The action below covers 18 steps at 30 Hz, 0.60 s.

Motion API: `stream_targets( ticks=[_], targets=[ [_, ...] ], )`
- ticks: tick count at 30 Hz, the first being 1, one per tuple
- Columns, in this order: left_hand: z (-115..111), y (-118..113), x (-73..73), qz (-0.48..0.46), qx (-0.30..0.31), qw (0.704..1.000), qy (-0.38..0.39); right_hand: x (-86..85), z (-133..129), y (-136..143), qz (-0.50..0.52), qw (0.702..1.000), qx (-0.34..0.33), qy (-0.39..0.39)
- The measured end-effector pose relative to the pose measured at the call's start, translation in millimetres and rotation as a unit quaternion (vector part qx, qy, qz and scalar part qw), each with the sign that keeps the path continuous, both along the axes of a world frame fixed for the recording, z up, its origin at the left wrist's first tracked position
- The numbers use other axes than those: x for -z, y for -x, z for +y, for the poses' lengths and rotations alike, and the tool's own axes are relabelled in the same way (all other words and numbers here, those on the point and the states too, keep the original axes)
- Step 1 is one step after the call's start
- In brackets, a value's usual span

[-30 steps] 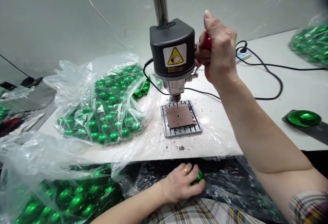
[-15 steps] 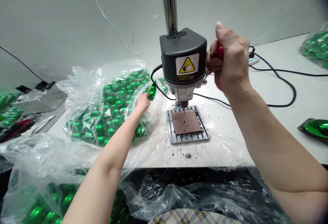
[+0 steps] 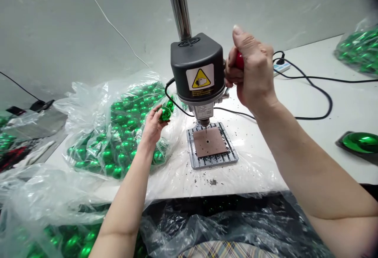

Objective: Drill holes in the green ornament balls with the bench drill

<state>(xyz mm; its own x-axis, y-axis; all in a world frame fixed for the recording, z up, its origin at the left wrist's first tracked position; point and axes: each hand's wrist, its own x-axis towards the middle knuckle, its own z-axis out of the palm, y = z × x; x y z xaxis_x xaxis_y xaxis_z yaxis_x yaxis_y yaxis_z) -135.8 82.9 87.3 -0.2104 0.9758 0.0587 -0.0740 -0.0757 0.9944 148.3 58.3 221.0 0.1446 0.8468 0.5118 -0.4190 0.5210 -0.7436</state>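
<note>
Between the fingers of my left hand [image 3: 153, 126] is a shiny green ball [image 3: 165, 113], held above the mouth of a clear plastic bag [image 3: 88, 118] full of such balls. My right hand [image 3: 254, 67] is wrapped round the red-knobbed lever [image 3: 239, 59] on the right side of a small drill press [image 3: 197, 69]. Its thin bit points down over a brown square pad [image 3: 210, 144] with a dark-rimmed hole. That pad lies on the slotted grey base plate [image 3: 190, 153], among dark shavings.
Another bag of green balls [image 3: 358, 51] stands at the back right. A black cable [image 3: 326, 96] loops to a power strip [image 3: 282, 67]. At the right edge sits a shiny green oval piece [image 3: 362, 142]. More bagged balls [image 3: 73, 240] are below the table at lower left.
My left hand has drawn back from the bag with a green ball. My right hand stays on the lever. The whole view has shifted slightly.
</note>
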Motion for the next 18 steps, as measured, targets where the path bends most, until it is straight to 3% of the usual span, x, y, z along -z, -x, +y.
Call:
stream_targets(
  ticks=[4,7,10,14,18],
  targets=[
    [-59,-24,-12.5,-0.168,0.077,0.981,0.062,1.1,1,0,-0.005,1.0,0.011,0.002],
    [-86,-43,-7.5,-0.216,0.121,0.961,0.125,3.2,3,-1,-0.021,1.0,0.022,-0.002],
    [-101,-61,5.1,-0.213,0.156,0.95,0.164,4.2,5,-1,-0.043,0.998,0.042,0.0],
    [-108,-83,22.1,-0.207,0.181,0.949,0.156,2.2,3,0,-0.065,0.996,0.062,0.021],
    [-110,-100,38.5,-0.2,0.113,0.966,0.12,1.5,2,0,-0.073,0.995,0.061,0.021]
  ],
)
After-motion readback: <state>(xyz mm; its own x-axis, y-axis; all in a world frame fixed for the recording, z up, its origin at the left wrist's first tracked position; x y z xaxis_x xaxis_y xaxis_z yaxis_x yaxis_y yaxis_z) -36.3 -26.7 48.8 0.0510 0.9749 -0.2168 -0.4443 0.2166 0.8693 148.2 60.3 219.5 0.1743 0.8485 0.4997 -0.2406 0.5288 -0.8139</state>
